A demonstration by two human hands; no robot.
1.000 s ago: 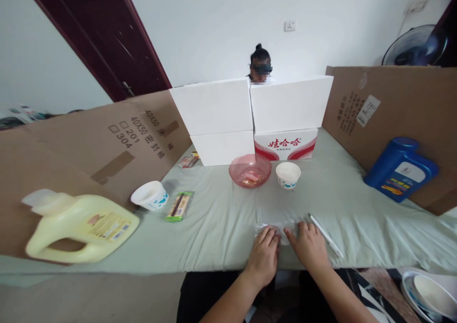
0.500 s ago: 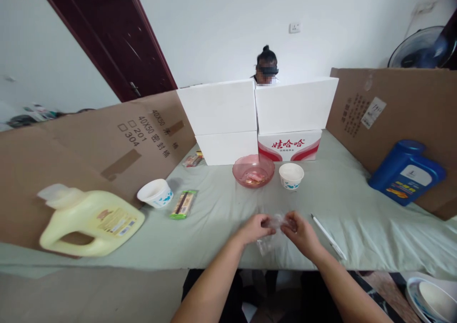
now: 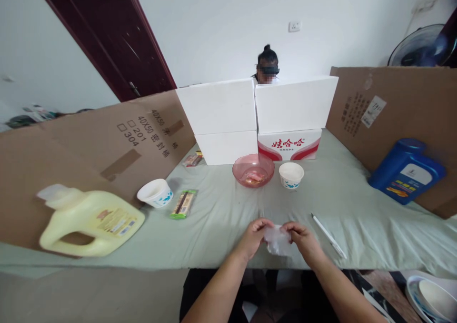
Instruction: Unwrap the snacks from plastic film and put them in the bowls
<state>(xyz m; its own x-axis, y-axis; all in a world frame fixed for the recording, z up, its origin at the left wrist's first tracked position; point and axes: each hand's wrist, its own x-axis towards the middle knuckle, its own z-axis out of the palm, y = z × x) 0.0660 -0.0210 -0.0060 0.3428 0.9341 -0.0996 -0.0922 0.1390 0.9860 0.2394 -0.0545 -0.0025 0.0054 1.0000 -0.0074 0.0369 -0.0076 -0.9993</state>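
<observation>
Head view: both hands' fingers, left hand (image 3: 254,237) and right hand (image 3: 303,239), pinch clear plastic bag (image 3: 277,239).

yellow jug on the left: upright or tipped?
Tipped. The yellow jug lies on its side, handle at the bottom, cap end pointing left against the cardboard.

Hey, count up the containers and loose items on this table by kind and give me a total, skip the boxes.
Jugs: 2, yellow jug, blue jug
Paper cups: 2, left cup, right cup
Pink bowl: 1
Snack packets: 2, green packet, far packet
Pen: 1
Clear bag, in both hands: 1
Total: 9
</observation>
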